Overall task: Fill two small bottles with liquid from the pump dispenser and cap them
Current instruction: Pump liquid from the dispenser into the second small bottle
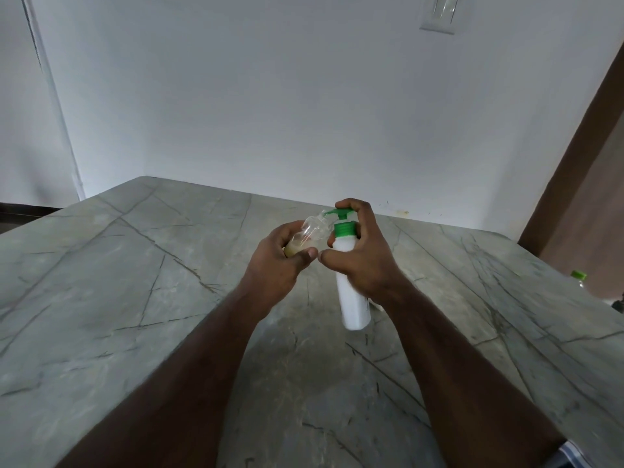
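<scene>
While the right hand (366,255) grips the white pump dispenser (351,292) with a finger over its green pump head (343,212), the left hand (282,261) curls round a small clear bottle (309,236). Tilted toward the right hand, the bottle's long axis brings its open mouth just beside the spout; pale liquid sits at its base. No label is legible. Well right of both hands, a green-capped bottle (578,278) stands on the grey countertop (135,298).
</scene>
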`<action>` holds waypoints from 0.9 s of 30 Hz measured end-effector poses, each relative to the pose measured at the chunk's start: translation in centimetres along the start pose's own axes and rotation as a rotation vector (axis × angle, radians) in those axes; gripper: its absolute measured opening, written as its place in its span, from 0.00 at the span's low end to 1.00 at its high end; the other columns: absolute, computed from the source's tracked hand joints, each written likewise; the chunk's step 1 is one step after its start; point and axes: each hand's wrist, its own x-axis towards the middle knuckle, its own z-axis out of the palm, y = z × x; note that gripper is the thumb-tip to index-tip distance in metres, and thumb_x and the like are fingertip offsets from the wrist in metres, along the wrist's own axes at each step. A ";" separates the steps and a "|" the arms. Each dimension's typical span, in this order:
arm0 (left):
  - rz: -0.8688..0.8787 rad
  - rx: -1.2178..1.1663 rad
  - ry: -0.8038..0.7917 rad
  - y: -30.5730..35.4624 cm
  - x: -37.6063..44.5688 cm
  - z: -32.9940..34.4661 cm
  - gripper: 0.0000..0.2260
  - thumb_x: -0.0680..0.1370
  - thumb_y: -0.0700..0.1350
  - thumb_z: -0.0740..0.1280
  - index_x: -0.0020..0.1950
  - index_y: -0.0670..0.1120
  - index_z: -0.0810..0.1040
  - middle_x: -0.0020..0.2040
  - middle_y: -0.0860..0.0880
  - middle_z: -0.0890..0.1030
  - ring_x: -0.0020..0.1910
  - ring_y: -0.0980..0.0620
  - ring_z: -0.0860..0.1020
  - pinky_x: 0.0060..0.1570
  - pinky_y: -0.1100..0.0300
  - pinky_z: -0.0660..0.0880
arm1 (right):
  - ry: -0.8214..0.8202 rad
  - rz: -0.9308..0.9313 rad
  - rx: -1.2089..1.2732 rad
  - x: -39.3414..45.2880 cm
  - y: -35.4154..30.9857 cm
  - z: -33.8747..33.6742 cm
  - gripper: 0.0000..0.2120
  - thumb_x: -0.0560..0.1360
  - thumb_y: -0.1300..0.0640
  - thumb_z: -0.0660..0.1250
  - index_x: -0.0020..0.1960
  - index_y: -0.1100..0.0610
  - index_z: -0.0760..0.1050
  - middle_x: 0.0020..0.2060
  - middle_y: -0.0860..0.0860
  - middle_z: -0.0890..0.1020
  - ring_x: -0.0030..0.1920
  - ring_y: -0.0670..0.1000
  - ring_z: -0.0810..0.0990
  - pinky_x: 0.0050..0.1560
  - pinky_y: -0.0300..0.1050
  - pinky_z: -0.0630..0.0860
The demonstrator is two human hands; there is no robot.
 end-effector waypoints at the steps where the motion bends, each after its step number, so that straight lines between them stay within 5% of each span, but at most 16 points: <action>1: 0.000 0.000 -0.003 0.0 0.0 0.0 0.23 0.79 0.41 0.70 0.74 0.47 0.72 0.66 0.49 0.80 0.61 0.49 0.79 0.63 0.47 0.78 | 0.002 -0.001 -0.004 0.0 0.0 0.0 0.36 0.66 0.63 0.78 0.67 0.47 0.63 0.55 0.46 0.76 0.48 0.49 0.80 0.47 0.44 0.80; 11: 0.007 0.014 0.010 0.0 0.1 -0.1 0.23 0.80 0.44 0.70 0.74 0.49 0.71 0.67 0.50 0.79 0.61 0.51 0.79 0.60 0.50 0.80 | -0.022 -0.023 -0.031 0.3 0.2 0.4 0.43 0.66 0.63 0.78 0.72 0.45 0.58 0.61 0.44 0.71 0.52 0.48 0.78 0.44 0.30 0.77; 20: 0.005 -0.013 -0.007 0.0 0.0 -0.1 0.23 0.79 0.41 0.71 0.73 0.48 0.73 0.64 0.51 0.80 0.59 0.53 0.79 0.61 0.51 0.79 | 0.019 -0.017 0.012 0.2 0.5 -0.2 0.35 0.64 0.60 0.76 0.66 0.47 0.65 0.52 0.47 0.78 0.45 0.49 0.81 0.46 0.49 0.82; 27: 0.012 0.007 0.009 -0.2 0.3 0.0 0.23 0.79 0.43 0.71 0.74 0.48 0.72 0.66 0.50 0.79 0.60 0.51 0.79 0.60 0.50 0.80 | -0.021 -0.043 0.021 0.3 0.6 0.2 0.43 0.66 0.66 0.78 0.71 0.45 0.60 0.57 0.43 0.74 0.46 0.41 0.80 0.41 0.32 0.78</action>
